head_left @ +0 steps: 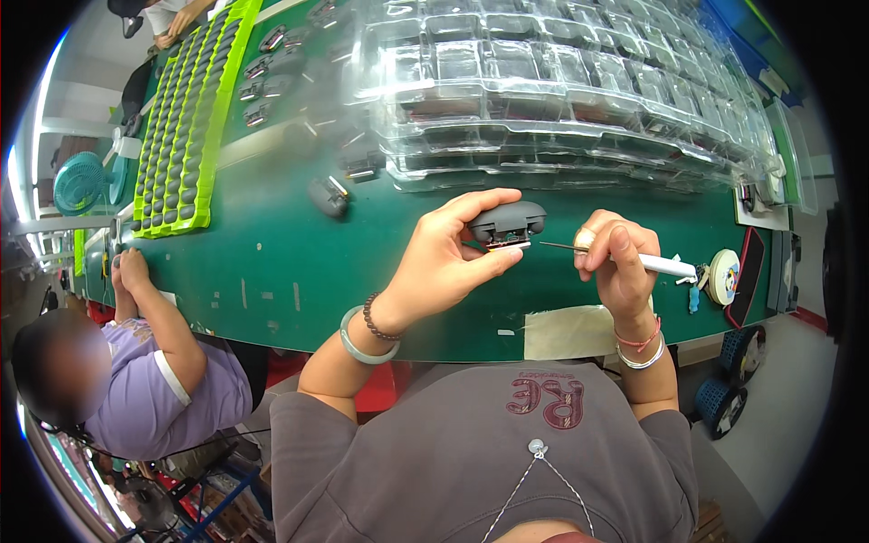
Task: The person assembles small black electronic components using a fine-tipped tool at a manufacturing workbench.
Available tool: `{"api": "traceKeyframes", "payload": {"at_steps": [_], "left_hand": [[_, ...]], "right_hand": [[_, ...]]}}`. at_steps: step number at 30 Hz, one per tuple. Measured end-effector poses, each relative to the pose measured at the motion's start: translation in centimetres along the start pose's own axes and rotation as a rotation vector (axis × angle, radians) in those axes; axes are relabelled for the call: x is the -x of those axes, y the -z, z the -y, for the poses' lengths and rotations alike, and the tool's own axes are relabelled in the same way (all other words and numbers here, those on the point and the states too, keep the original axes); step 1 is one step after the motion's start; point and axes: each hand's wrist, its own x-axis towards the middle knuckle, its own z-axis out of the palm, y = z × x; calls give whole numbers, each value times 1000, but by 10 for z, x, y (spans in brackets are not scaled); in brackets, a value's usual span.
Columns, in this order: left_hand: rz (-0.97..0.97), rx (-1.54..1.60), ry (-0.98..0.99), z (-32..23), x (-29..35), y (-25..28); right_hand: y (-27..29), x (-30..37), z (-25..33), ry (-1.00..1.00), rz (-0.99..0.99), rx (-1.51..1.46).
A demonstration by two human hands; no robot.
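Green covers the long work table (272, 271) in front of us, and on its far side we see a stack of clear moulded plastic trays (561, 90) with rows of square pockets, the largest thing on it. To the left lies a bright lime-green tray (181, 127) filled with rows of small dark round parts, and between the two sit several loose dark grey housings (328, 195). A strip of beige tape (568, 331) is stuck at the near edge of the table, and a white tape roll (723, 276) lies far right. At our left another person in a lilac shirt rests a hand (132, 270) on the table edge. Our left hand (453, 258) is raised above the near part of the table, thumb beneath and fingers curled over, gripping a small dark grey rounded plastic housing (507, 221) whose open underside shows a sliver of circuit board. Our right hand (620, 258) is closed in a pinch round a thin tool with a white handle (665, 265); its fine metal tip points left, close to the housing's lower edge, though we cannot tell whether it touches.
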Motion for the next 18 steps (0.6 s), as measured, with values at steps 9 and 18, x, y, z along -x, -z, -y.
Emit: {"api": "traceKeyframes", "payload": {"at_steps": [9,18], "left_hand": [[-100,-443,-145,-14,38,62],[-976,-1261,81,29,86,238]], "right_hand": [[-2,4,-7,-28,-121,-74],[-8,2,1,-102,-94,-107]]}}
